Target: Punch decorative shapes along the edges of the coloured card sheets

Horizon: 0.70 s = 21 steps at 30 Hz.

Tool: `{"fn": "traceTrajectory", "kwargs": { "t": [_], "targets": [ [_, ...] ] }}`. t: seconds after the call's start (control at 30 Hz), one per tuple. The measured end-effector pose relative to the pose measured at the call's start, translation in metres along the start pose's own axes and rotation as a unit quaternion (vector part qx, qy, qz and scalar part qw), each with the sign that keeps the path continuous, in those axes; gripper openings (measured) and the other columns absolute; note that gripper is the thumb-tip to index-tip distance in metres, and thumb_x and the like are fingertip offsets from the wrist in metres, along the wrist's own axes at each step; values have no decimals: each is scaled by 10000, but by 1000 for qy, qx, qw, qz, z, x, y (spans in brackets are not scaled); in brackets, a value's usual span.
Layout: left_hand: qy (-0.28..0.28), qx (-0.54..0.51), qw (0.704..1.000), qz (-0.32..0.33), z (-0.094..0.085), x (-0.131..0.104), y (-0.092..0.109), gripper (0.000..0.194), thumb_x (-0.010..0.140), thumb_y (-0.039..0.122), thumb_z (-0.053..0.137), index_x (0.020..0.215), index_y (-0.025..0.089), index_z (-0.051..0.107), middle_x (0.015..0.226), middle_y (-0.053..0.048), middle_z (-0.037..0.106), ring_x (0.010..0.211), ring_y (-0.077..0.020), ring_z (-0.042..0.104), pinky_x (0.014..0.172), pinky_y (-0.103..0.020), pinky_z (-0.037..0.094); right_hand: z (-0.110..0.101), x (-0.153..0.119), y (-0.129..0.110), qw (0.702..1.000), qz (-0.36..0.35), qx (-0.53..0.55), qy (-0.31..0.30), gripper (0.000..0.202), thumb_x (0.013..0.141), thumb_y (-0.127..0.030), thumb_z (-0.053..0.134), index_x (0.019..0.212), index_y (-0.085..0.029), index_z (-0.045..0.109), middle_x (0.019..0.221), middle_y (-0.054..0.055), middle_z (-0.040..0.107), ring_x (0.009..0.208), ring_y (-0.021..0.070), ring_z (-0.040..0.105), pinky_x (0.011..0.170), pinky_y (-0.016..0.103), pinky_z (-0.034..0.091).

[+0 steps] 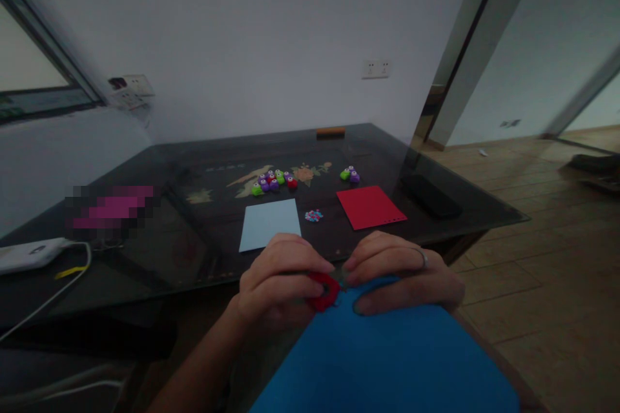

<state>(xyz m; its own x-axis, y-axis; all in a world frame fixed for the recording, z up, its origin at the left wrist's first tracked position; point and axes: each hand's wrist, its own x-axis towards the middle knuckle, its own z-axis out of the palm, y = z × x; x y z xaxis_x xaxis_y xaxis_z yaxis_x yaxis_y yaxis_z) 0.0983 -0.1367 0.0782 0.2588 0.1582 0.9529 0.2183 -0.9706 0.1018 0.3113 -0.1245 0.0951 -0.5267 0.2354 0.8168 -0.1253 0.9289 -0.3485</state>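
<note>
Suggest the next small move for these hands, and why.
Perhaps the left hand should ease the red piece into line with the edge of the blue sheet: the left hand pinches the piece at that edge, and the right hand grips the sheet close by. Whether they join is unclear.

1. The blue sheet (387, 355) runs out of my view.
2. The left hand (281, 277) partly covers the red piece (332, 297).
3. By the desk's (194, 242) left edge, a pink thing (113, 204) blurs into blocks.
4. Tiny bits (314, 215) near its front edge: too small to identify.
</note>
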Motion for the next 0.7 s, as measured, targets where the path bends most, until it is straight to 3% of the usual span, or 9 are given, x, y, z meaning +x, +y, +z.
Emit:
{"fn": "traceTrajectory", "kwargs": {
  "t": [0.23, 0.33, 0.43, 0.53, 0.6, 0.7],
  "targets": [
    [17, -29, 996, -87, 1, -13, -15, 252, 721, 356, 704, 863, 183, 589, 880, -67, 676, 771, -156, 625, 706, -306, 510, 5, -4, 18, 996, 8, 64, 62, 246, 898, -311, 483, 958, -197, 693, 923, 78, 683, 910, 190, 634, 817, 353, 507],
    [36, -60, 981, -179, 2, -16, -29, 312, 667, 344, 744, 883, 173, 599, 897, -70, 656, 816, -167, 613, 720, -295, 500, 5, -6, 31, 989, 63, 98, 94, 227, 867, -327, 527, 946, -196, 694, 925, 82, 686, 885, 198, 639, 803, 363, 502],
    [51, -101, 925, -363, 4, -15, -46, 342, 628, 323, 764, 878, 162, 594, 877, -58, 644, 812, -175, 612, 722, -293, 497, 9, -12, 49, 971, 150, 117, 142, 197, 804, -337, 598, 898, -198, 701, 901, 74, 692, 855, 204, 643, 798, 361, 492],
    [30, -147, 828, -540, 10, -15, -65, 336, 666, 336, 728, 912, 157, 587, 850, -51, 657, 755, -175, 621, 666, -280, 497, 18, -20, 68, 944, 246, 128, 176, 212, 716, -328, 659, 875, -194, 702, 894, 71, 696, 876, 223, 636, 816, 368, 478],
    [38, -159, 789, -592, 14, -17, -78, 347, 704, 375, 692, 952, 152, 597, 889, -64, 657, 730, -169, 624, 629, -261, 488, 25, -27, 80, 922, 312, 129, 188, 210, 684, -287, 659, 868, -197, 703, 889, 62, 700, 869, 222, 636, 820, 364, 475],
    [54, -212, 761, -611, 23, -19, -100, 398, 729, 393, 669, 1042, 162, 585, 927, -66, 644, 709, -157, 631, 616, -255, 484, 34, -37, 95, 890, 372, 148, 219, 220, 639, -253, 666, 854, -220, 703, 862, 33, 706, 824, 211, 639, 783, 344, 485]
  ]
}}
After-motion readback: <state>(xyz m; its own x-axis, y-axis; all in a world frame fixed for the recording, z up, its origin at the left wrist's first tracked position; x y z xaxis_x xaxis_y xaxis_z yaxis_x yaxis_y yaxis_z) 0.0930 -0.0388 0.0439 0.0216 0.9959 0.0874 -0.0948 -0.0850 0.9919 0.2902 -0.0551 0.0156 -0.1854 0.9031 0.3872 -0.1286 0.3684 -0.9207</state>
